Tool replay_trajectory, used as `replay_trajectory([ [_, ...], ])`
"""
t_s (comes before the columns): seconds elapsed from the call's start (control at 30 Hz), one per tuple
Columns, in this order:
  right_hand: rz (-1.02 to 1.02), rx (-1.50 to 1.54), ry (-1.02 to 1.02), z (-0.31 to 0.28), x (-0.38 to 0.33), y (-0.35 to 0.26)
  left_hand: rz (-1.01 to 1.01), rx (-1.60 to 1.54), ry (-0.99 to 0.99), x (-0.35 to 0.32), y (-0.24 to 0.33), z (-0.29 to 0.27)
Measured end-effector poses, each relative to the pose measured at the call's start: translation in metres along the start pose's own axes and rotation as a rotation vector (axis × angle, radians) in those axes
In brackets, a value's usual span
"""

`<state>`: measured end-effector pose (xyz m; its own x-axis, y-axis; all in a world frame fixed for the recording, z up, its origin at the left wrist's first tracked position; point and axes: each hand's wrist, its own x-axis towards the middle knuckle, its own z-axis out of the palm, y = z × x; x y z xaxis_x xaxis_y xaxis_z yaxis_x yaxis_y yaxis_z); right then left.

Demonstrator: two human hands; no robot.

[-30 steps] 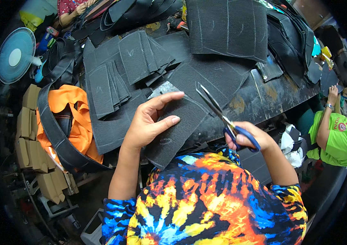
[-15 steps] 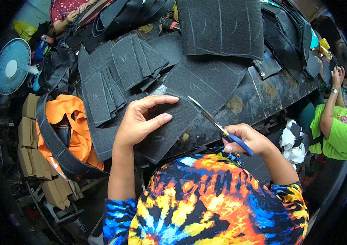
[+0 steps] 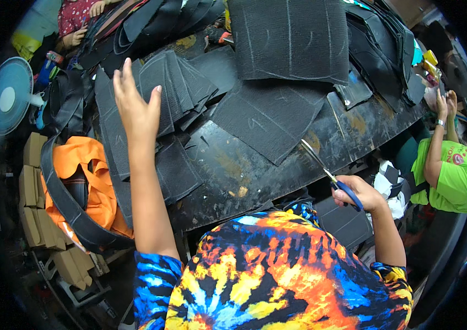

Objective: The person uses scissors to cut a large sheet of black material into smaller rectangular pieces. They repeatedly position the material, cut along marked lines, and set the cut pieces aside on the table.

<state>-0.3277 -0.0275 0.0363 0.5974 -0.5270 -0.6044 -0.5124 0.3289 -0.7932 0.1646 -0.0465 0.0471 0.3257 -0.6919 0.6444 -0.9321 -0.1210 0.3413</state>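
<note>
Here we have the scissors (image 3: 330,176) in our right hand (image 3: 361,193), fingers closed through the blue handles, blades nearly together and pointing toward ten o'clock over the near edge of the dark surface (image 3: 255,170). Nothing sits between the blades. Our left hand (image 3: 134,107) is raised and spread wide, holding nothing, hovering above the fanned stack (image 3: 173,88) of cut black pieces at about eleven o'clock from the scissors. Just past the blade tips lies a flat black sheet (image 3: 269,118) with faint chalk marks, and beyond it, at twelve o'clock, a larger sheet (image 3: 291,38) bearing chalk lines, apparently uncut.

As we judge it, a good share of the cutting is done: the stack holds many similar pieces. The marked sheets at the far side look like what is left.

At nine o'clock, off the surface, an orange bag (image 3: 88,181) sits wrapped by a dark strap (image 3: 63,203), with a blue fan (image 3: 8,102) farther out. At three o'clock a person in a green shirt (image 3: 453,176) sits with hands raised.
</note>
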Motion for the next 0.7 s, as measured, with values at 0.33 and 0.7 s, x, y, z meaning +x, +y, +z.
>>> replay_trajectory([
  [0.33, -0.065, 0.094, -0.162, 0.028, 0.024, -0.025, -0.919, -1.747, -0.608, -0.119, 0.138, 0.007],
  [0.7, -0.172, -0.093, -0.152, 0.037, 0.034, -0.026, -0.647, -1.279, -0.408, -0.139, 0.141, 0.029],
])
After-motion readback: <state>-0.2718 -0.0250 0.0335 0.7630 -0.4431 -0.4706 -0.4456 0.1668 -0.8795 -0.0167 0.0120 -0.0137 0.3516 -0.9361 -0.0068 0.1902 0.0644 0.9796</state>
